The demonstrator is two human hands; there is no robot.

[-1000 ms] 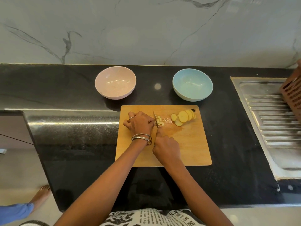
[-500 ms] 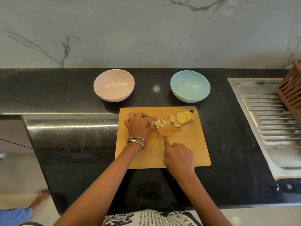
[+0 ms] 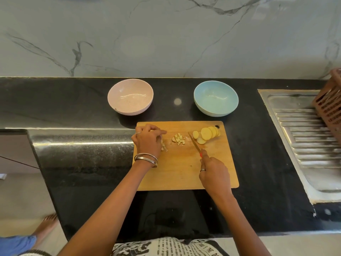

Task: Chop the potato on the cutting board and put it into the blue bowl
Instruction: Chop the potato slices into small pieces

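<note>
A wooden cutting board (image 3: 180, 174) lies on the black counter. Round potato slices (image 3: 206, 133) are fanned out at its far right corner. A small heap of diced potato (image 3: 178, 139) sits in the middle of the far edge. My left hand (image 3: 147, 143) rests at the board's far left, fingers curled over a few more diced pieces (image 3: 163, 145). My right hand (image 3: 215, 172) grips a red-handled knife (image 3: 194, 144) whose blade points toward the slices. The blue bowl (image 3: 215, 97) stands beyond the board, with nothing in it.
A pink bowl (image 3: 130, 97) stands on the counter beyond the board's left corner. A steel sink drainboard (image 3: 304, 137) lies to the right, with a brown slotted basket (image 3: 330, 100) on it. Another person's foot (image 3: 46, 226) shows at the lower left on the floor.
My left hand slid left along the board with some diced pieces under it. My right hand carried the knife right, away from the dice and toward the slices.
</note>
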